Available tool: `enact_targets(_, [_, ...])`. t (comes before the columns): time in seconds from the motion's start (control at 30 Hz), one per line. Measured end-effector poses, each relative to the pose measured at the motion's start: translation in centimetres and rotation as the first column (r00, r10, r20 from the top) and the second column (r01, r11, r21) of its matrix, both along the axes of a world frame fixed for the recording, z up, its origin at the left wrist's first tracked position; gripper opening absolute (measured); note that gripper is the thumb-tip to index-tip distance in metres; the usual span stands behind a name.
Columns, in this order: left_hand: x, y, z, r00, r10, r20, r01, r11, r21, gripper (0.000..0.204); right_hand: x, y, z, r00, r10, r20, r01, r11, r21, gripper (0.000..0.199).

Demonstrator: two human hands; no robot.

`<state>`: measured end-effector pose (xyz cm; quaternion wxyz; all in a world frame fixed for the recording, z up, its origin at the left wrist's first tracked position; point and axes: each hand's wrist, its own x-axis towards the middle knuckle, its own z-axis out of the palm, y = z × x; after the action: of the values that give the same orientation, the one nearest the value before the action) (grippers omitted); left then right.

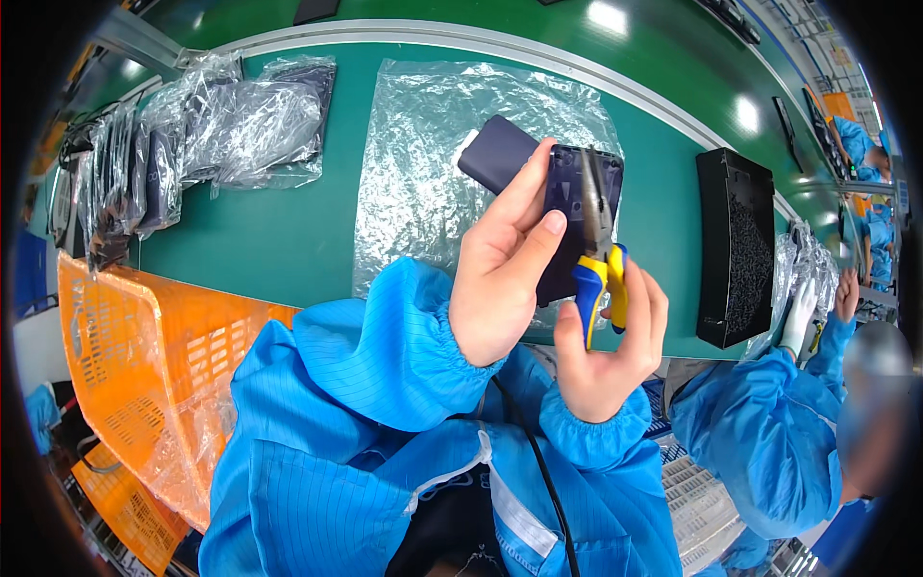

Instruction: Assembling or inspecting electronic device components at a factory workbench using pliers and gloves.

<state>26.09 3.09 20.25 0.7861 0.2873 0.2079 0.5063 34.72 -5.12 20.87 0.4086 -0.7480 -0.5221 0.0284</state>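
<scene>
My left hand [502,258] grips a dark, flat rectangular casing [561,272] by its left edge, thumb across its face. In my right hand [615,361] are long-nose pliers [594,264] with blue and yellow handles. Their long jaws lie over the upper right part of the casing; whether they touch it I cannot tell. A second dark flat panel [500,152] rests just behind my left fingers, on a clear plastic sheet [413,173] spread over the green bench.
Clear bags with dark parts [255,125] are heaped at the far left. To the right stands a black open box [735,250] holding many small dark bits. An orange crate [173,356] sits at the bench's left front. A co-worker in a blue smock [769,438] works on the right.
</scene>
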Motion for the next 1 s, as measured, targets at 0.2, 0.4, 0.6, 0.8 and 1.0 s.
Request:
enact_targets(0.2, [0.1,-0.4,0.2,0.999,0.008,-0.050,-0.004,0.996,0.087,0.049,-0.1,0.1,-0.2,0.998,0.030,0.046,-0.031,0.999,0.022,0.058])
enact_targets(0.4, [0.4,-0.8,0.1,0.998,-0.002,-0.068,0.008,0.996,0.085,0.048,-0.3,0.1,0.0,0.995,0.046,0.084,-0.045,0.999,-0.010,0.061])
enact_targets(0.6, [0.5,-1.1,0.2,0.983,0.038,-0.180,-0.015,0.992,0.124,0.047,-0.9,-0.1,0.4,0.985,0.044,0.164,-0.029,0.996,-0.088,0.061])
enact_targets(0.8, [0.9,-1.4,-0.5,0.983,0.054,-0.176,-0.033,0.993,0.117,0.047,-1.2,-0.5,0.9,0.968,0.028,0.249,0.004,0.992,-0.127,0.057])
enact_targets(1.0, [-0.3,-1.4,0.3,0.930,0.094,-0.355,0.010,0.960,0.281,0.048,-0.3,-1.7,0.6,0.982,0.189,-0.006,-0.188,0.976,-0.111,0.049])
